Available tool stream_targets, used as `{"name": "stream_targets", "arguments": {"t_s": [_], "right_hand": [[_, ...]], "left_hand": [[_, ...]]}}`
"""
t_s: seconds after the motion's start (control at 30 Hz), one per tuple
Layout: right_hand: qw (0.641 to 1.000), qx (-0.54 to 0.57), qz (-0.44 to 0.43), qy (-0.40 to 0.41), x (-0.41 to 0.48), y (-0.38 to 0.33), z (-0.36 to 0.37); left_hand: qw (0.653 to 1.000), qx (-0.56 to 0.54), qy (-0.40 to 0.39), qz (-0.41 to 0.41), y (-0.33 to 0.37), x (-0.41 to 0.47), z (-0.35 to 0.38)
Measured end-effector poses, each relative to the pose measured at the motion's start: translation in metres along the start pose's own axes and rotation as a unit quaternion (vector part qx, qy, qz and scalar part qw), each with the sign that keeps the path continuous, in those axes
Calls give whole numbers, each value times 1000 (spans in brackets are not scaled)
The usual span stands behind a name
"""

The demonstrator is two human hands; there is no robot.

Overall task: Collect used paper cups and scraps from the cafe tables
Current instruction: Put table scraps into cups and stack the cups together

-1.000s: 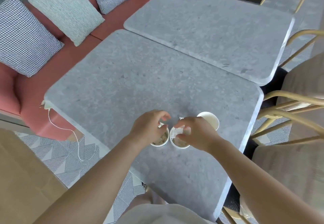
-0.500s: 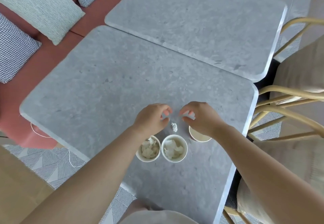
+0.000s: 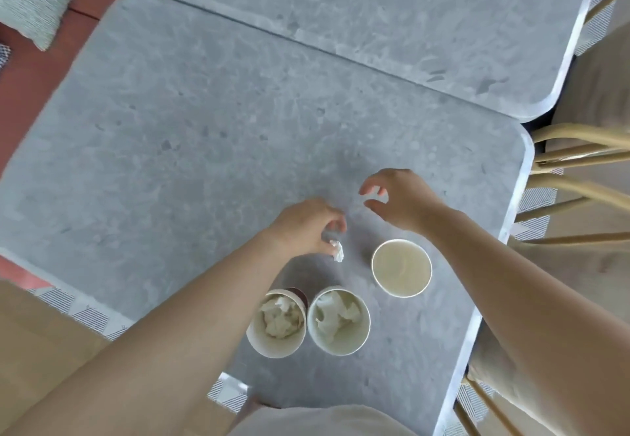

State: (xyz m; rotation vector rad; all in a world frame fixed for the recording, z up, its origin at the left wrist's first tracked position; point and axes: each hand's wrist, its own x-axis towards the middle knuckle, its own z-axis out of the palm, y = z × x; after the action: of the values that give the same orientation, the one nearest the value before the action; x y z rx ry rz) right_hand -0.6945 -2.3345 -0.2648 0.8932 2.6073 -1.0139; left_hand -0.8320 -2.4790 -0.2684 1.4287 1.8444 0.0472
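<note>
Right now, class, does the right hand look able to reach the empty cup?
Probably yes. The right hand hovers just beyond the empty cup, over bare table, with nothing between them. The left hand and paper scrap lie off to its side.

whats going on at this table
A person is clearing a grey cafe table. The left hand pinches a small paper scrap beside three paper cups. The left cup and middle cup are stuffed with crumpled paper; the right cup is empty. The right hand hovers, fingers curled; unclear if holding anything.
</note>
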Motion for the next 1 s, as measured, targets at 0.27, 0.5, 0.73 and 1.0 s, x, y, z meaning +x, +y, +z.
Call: {"name": "stream_targets", "arguments": {"t_s": [0.27,0.5,0.73,1.0], "right_hand": [[999,41,17,15,-18,18,3],[993,84,20,81,-65,11,-10],[990,78,-18,117,-114,-16,-16],[990,68,-88,84,-136,-64,15]], "left_hand": [[999,-25,34,1,2,6,-5],[992,-62,113,-17,18,-24,-20],[970,-96,224,-14,34,-84,-23],[956,-113,256,-84,37,-149,7]]}}
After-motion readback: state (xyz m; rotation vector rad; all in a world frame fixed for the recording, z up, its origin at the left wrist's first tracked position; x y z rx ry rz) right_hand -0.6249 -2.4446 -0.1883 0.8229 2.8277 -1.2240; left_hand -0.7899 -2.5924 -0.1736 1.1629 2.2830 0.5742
